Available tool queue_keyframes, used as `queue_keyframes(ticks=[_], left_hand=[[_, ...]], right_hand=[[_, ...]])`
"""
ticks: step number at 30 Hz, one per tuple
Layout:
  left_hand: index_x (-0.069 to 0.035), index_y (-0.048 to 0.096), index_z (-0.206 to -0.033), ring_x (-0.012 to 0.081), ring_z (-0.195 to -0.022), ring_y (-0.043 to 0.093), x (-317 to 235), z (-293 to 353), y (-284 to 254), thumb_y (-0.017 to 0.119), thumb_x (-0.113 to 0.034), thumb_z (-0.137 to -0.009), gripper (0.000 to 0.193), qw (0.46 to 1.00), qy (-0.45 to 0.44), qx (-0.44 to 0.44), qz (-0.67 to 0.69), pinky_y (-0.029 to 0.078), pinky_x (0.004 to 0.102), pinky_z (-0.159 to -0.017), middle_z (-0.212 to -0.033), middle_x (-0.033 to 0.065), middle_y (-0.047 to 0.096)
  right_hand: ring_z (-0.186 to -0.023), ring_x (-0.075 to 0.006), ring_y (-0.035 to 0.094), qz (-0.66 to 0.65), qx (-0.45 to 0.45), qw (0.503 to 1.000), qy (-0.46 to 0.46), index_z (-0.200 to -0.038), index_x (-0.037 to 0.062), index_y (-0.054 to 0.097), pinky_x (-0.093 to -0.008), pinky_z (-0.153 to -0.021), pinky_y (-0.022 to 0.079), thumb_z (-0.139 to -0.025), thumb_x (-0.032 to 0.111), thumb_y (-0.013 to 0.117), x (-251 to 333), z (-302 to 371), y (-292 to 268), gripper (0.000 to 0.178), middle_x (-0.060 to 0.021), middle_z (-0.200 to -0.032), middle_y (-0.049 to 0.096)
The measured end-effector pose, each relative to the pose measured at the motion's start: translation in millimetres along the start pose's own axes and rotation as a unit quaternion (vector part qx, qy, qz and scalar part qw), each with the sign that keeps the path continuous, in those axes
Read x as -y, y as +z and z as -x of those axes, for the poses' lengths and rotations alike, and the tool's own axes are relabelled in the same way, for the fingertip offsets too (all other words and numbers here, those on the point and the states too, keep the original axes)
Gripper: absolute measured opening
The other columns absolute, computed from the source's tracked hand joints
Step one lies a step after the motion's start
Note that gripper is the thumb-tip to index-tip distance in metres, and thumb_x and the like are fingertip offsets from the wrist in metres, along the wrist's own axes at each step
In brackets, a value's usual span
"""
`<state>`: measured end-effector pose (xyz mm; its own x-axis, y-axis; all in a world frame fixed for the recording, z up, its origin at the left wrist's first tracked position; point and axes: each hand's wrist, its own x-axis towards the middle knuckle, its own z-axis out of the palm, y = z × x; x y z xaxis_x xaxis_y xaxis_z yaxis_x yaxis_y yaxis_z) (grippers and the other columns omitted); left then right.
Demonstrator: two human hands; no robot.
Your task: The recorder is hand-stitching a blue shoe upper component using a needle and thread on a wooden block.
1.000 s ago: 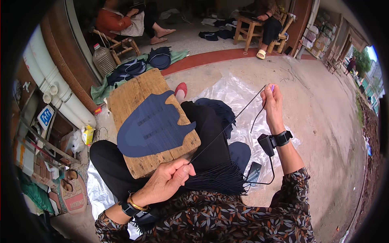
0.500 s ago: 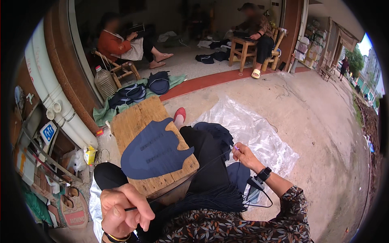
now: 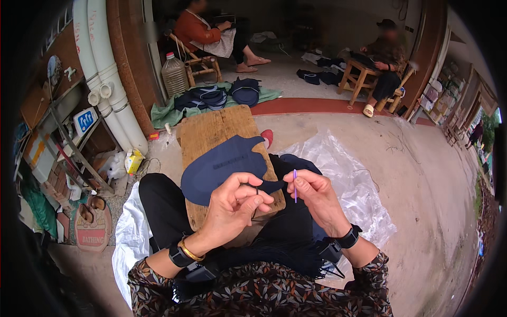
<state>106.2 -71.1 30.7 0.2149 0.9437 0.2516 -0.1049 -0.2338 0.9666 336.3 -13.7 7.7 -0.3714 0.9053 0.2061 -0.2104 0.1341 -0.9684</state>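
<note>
In front of my chest, my left hand [image 3: 236,203] pinches the end of a black cord [image 3: 257,191] between thumb and forefinger. Close to its right, my right hand [image 3: 316,202] grips a thin purple plastic needle [image 3: 295,185], held upright; a small gap parts the two hands. Behind them a navy fabric piece [image 3: 222,169] with a curved outline and a row of slots lies flat on a wooden stool [image 3: 211,124]. Its pointed corner reaches behind my fingers. A bundle of dark cords [image 3: 293,256] rests across my lap.
Clear plastic sheeting [image 3: 364,195] covers the ground at my right. Navy pieces [image 3: 245,91] lie on a green cloth [image 3: 158,116] beyond the stool. Two seated people [image 3: 198,31] [image 3: 388,53] work in the doorway. Pipes [image 3: 113,95] and a cluttered rack [image 3: 74,148] stand left.
Both hands have come together in front of the stool: the left rose from the lower edge, the right moved down and inward. The cord stretched between them no longer shows. The view has shifted.
</note>
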Motion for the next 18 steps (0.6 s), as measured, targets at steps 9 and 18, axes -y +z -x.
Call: queue_keyframes(ticks=[9,18], left_hand=[[0.005,0.061,-0.107,0.0144,-0.07,0.071,7.4,2.9,-18.7,0.058,-0.017,-0.105,0.022,0.995,-0.1,-0.01,0.018,0.058,0.0241,-0.06,-0.083,0.0116,0.073],[0.0,0.064,-0.103,0.0074,-0.051,0.061,4.4,11.2,-16.8,0.055,-0.021,-0.107,0.024,0.993,-0.107,0.026,-0.035,0.048,0.021,-0.046,-0.062,0.0045,0.066]], right_hand=[[-0.088,-0.007,0.064,0.082,0.027,0.996,0.007,-0.122,0.0042,0.07,-0.0223,-0.072,0.05,-0.101,0.01,0.063,-0.5,-8.9,48.4,0.022,-0.0017,-0.101,0.069],[-0.083,-0.0077,0.059,0.176,0.067,0.981,-0.044,-0.123,0.0032,0.07,-0.0231,-0.072,0.05,-0.099,0.002,0.063,-1.5,-8.2,57.5,0.025,-0.0024,-0.097,0.062]])
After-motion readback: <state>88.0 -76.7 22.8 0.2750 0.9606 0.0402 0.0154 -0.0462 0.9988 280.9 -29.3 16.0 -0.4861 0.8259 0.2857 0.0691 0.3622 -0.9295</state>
